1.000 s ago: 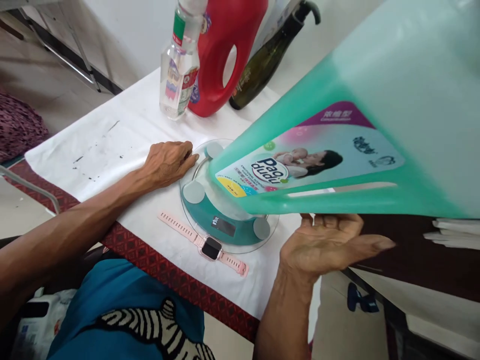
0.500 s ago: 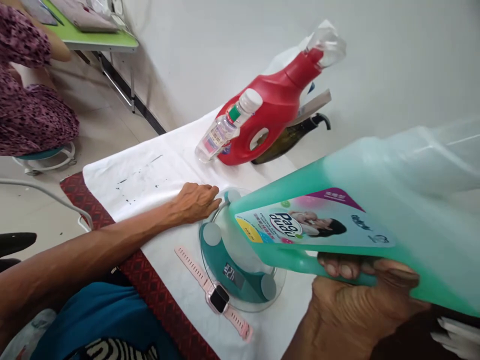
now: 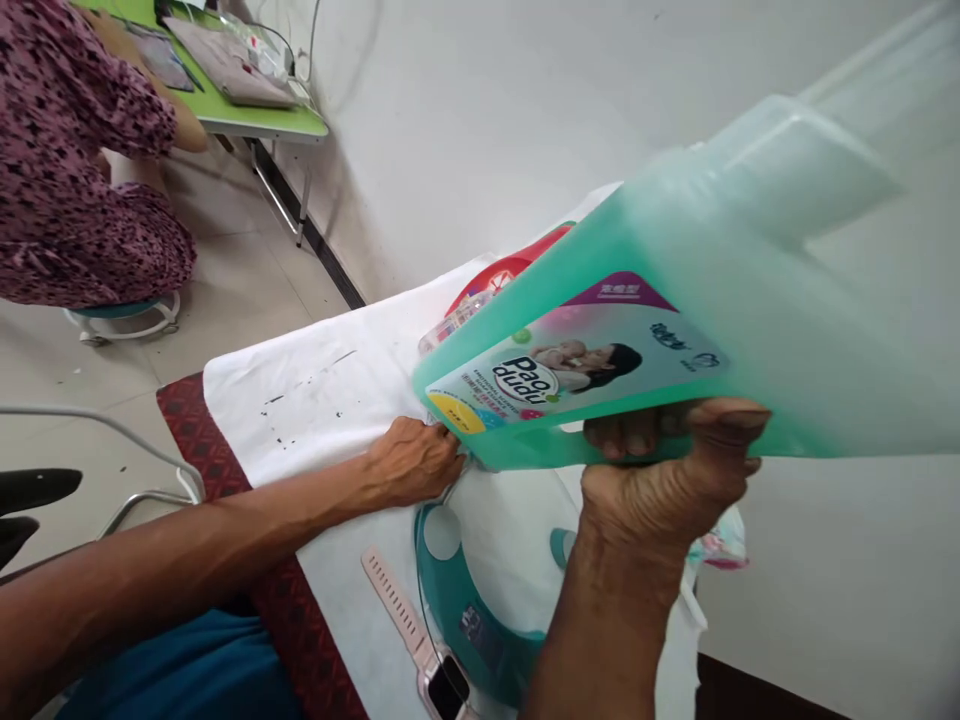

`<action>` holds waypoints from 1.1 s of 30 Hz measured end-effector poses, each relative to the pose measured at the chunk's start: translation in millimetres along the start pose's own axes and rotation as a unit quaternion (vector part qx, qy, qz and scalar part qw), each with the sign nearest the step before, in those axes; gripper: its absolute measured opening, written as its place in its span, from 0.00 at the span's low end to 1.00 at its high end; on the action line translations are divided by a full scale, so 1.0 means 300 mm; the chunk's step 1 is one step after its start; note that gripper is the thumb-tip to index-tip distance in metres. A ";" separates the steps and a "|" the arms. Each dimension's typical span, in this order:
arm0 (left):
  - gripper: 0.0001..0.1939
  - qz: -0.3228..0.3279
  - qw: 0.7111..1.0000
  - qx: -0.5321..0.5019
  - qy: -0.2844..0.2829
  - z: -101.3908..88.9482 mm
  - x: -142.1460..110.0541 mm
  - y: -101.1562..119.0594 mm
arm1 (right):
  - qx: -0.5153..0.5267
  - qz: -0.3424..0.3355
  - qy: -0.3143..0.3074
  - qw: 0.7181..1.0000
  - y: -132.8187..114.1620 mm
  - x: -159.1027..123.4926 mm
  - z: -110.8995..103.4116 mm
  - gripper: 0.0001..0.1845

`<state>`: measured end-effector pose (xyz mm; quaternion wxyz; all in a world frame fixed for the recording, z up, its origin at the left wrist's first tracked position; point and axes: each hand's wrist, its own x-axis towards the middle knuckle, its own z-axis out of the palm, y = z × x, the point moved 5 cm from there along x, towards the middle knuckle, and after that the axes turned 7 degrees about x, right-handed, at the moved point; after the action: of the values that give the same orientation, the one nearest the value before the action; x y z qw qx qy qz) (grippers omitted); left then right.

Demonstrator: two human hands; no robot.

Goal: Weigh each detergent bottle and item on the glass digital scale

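Observation:
My right hand (image 3: pixel 675 470) is wrapped round the handle of a large jug of green liquid detergent (image 3: pixel 585 370), tilted in the air with its base towards the left. Below it lies a round glass bathroom scale (image 3: pixel 454 600) with teal bands and a small display I cannot read. My left hand (image 3: pixel 416 462) rests on the white cloth at the scale's far-left rim, fingers curled in. Its fingertips are partly behind the jug's base, so I cannot make out what they hold. Near the scale's front edge is a pink smartwatch (image 3: pixel 448 688).
Behind the jug, a red bottle (image 3: pixel 487 280) and a small clear bottle (image 3: pixel 450 325) are mostly hidden. White cloth (image 3: pixel 300 350) with dark marks covers the table. At upper left a person in patterned clothes (image 3: pixel 82 180) sits by a green table (image 3: pixel 247 118).
The jug in my right hand has risen off the scale and moved left, now covering most of the red bottle. My left hand stays by the scale's rim. The view has shifted.

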<state>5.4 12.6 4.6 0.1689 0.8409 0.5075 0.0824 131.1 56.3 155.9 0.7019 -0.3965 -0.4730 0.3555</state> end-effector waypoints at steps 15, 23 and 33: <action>0.25 -0.064 0.996 -0.010 -0.060 -0.095 -0.011 0.027 | -0.033 0.003 -0.091 0.995 0.194 0.010 0.190 0.39; 0.25 -0.069 0.994 0.065 -0.056 -0.114 -0.005 0.009 | -0.172 0.053 -0.186 0.966 0.155 -0.017 0.141 0.35; 0.23 -0.085 0.992 0.091 -0.030 -0.130 -0.016 0.013 | -0.260 -0.004 0.039 0.965 0.066 0.079 -0.492 0.30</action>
<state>-5.7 14.5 42.4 0.1137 0.8088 0.5770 -0.0040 275.4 53.2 112.1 0.5937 -0.5772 -0.5231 0.2018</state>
